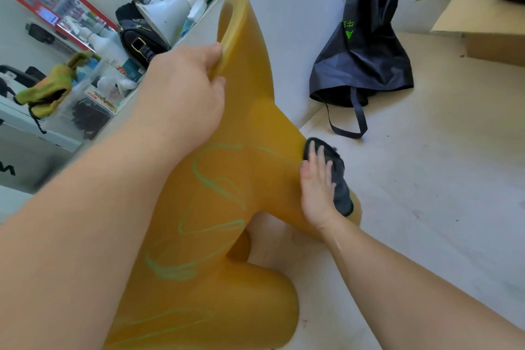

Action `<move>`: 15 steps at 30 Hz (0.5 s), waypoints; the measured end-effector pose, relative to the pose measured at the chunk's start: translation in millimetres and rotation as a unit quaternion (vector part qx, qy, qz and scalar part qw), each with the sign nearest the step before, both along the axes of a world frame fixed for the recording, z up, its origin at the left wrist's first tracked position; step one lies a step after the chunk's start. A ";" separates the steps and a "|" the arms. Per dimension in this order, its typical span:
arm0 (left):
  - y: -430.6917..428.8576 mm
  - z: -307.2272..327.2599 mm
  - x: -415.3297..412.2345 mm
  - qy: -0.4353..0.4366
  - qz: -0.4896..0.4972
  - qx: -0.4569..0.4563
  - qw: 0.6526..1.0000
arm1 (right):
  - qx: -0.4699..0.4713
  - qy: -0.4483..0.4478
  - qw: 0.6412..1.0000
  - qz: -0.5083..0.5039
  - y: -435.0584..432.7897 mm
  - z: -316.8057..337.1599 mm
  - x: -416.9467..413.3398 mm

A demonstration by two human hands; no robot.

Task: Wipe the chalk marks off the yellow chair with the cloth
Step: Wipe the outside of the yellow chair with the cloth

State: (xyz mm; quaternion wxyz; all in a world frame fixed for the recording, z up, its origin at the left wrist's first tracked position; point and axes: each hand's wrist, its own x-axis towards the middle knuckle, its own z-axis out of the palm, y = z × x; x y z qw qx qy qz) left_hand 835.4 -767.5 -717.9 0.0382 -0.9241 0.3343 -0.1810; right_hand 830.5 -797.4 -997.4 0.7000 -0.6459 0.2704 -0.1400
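Observation:
The yellow chair (255,122) fills the middle of the view, tilted, with its looped top at the upper centre. Green chalk marks (216,185) run in loose loops across its broad yellow face. My left hand (184,88) grips the rim near the looped top, fingers curled round the edge. My right hand (316,187) lies flat with straight fingers on a dark grey cloth (339,179), pressing it against the chair's right leg. Part of the cloth is hidden under my palm.
A black fabric bag (360,45) with green print slumps on the pale floor (440,179) to the right of the chair. A cardboard box (483,23) stands at the upper right. A cluttered white shelf (93,51) with a black handbag, bottles and a yellow-green rag runs along the left.

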 end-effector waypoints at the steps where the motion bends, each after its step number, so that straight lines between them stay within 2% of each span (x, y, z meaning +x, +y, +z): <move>1: 4.6 -0.1 -1.7 -0.002 0.002 0.022 1.000 | 0.022 0.019 1.000 -0.003 2.2 -3.0 -1.9; 4: 26.6 -11.8 -10.6 -0.093 -0.043 0.098 0.990 | 0.005 0.000 1.000 -0.010 12.0 19.2 -4.2; 7: 32.8 -21.9 -9.4 -0.132 -0.066 0.107 0.983 | -0.128 -0.120 0.984 0.012 34.9 67.9 -10.3; 10: 28.7 -22.0 -5.4 -0.141 -0.068 0.111 0.981 | -0.150 -0.225 0.963 0.006 52.2 90.7 -16.0; 12: 29.2 -20.6 -7.4 -0.132 -0.067 0.103 0.984 | -0.163 -0.211 0.964 -0.013 53.1 69.0 -12.8; 15: 30.9 -21.2 -9.5 -0.122 -0.066 0.091 0.986 | -0.154 -0.087 0.984 -0.027 49.8 4.4 -9.5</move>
